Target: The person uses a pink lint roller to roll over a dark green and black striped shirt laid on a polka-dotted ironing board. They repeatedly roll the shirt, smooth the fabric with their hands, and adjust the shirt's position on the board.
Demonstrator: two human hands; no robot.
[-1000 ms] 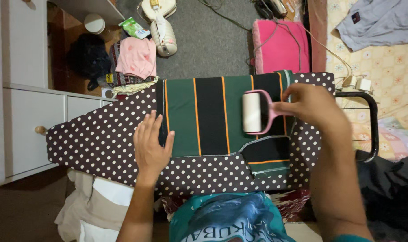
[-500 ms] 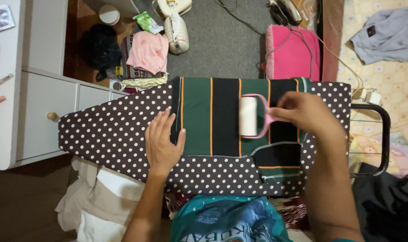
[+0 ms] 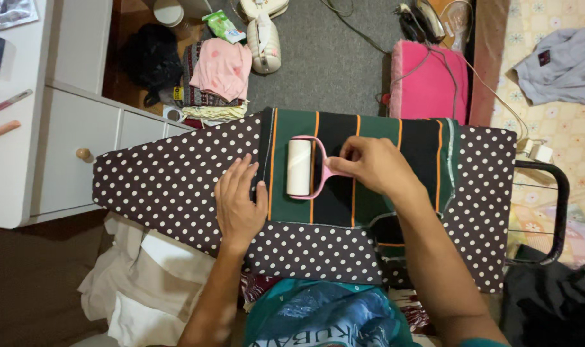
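Rolled leftward: pink-handled white lint roller (image 3: 299, 168) in right hand (image 3: 373, 164) grip, nearing left hand (image 3: 240, 202) flat on green striped garment (image 3: 369, 193). Overlap strokes, keep fabric taut.

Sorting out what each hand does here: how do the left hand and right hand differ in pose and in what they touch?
The left hand lies flat, fingers spread, on the striped garment's edge; the right hand is curled around the pink lint roller handle. The left hand holds nothing; the right hand holds the roller. Both are over the polka-dot ironing board.
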